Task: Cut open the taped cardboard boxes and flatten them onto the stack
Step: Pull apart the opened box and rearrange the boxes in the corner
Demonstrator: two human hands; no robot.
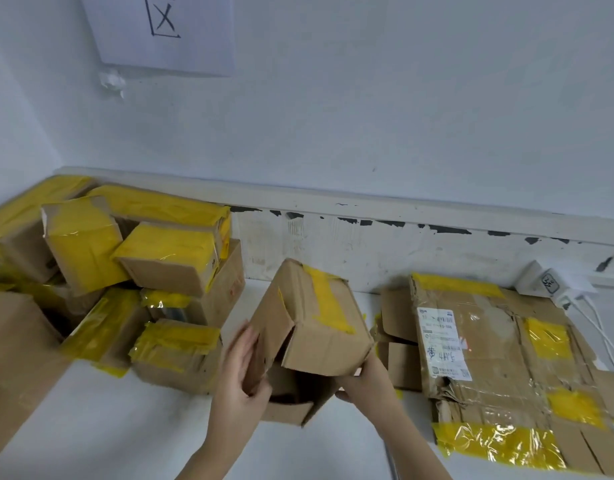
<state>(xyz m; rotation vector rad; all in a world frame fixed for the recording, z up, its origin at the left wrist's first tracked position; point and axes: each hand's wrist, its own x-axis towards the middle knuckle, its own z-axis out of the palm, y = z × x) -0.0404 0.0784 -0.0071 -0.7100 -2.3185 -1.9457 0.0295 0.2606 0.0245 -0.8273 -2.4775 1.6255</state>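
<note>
Both hands grip one cardboard box (pixel 309 327) (yellow tape on top) at frame centre: left hand (pixel 241 368), right hand (pixel 362 382).

Bare white table (pixel 118 427) lies open between taped boxes (pixel 125 271) and flattened stack (pixel 499 358).

Both hands, left hand (pixel 241 367) and right hand (pixel 362 384), hold an opened cardboard box (pixel 316 327) above the white table (pixel 125 427).
</note>
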